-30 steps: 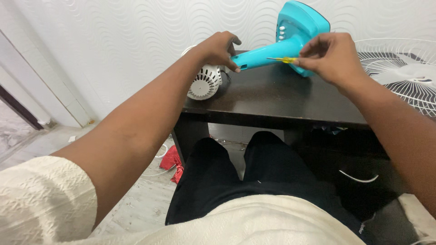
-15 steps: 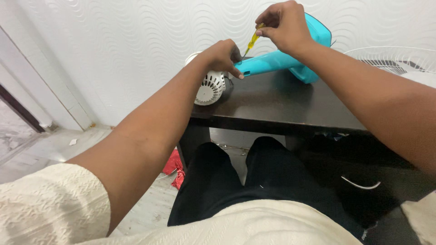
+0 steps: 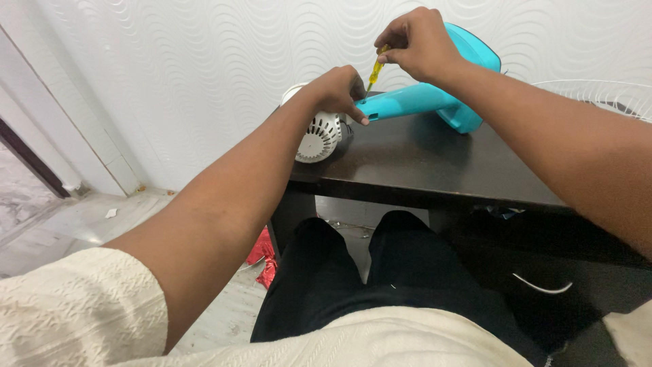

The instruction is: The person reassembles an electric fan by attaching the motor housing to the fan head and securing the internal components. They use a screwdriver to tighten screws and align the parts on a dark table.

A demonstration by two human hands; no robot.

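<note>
On glossy table (image 3: 435, 160), smooth turquoise stand (image 3: 414, 100)

My left hand (image 3: 334, 90) covers the screwdriver (image 3: 375, 68) tip and the joint where the turquoise fan stand (image 3: 421, 102) meets the white motor housing (image 3: 319, 132); I can't tell what the tip touches; my right hand (image 3: 418, 42) hides the handle's top; the wire fan guard (image 3: 598, 88) is cut off at the right edge.
</note>
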